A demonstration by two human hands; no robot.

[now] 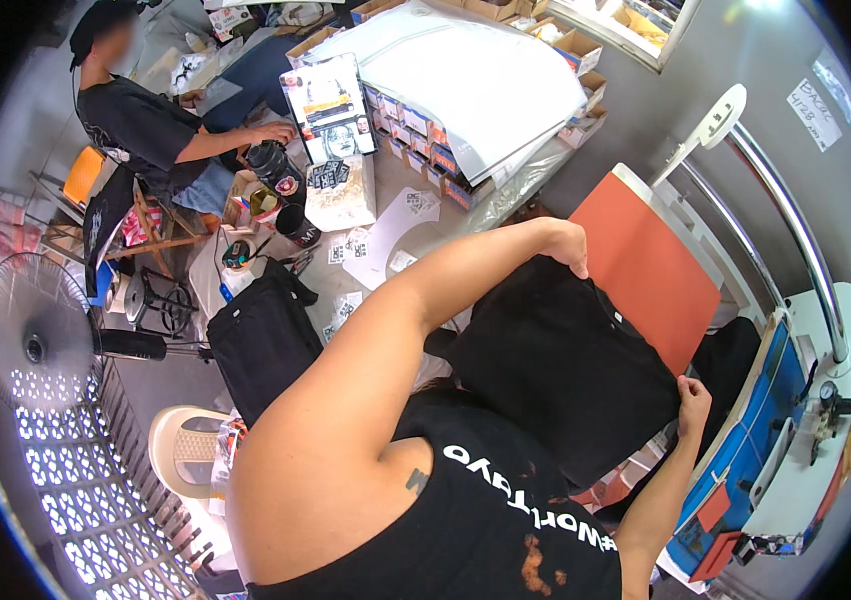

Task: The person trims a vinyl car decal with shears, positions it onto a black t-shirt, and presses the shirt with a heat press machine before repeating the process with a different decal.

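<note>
A black garment that looks like a T-shirt is stretched between my two hands at the near edge of an orange-red flat pad. My left hand is closed on its far left corner, beside the pad's left edge. At the garment's right corner my right hand pinches the cloth, close to the pad's near right corner. A small pale label shows inside the garment's upper edge. Most of the pad lies bare beyond the cloth, and my fingertips are partly hidden.
The pad belongs to a machine with curved metal rails and a gauge at right. Left are a cluttered table, a black bag and a standing fan. A co-worker sits at the far left.
</note>
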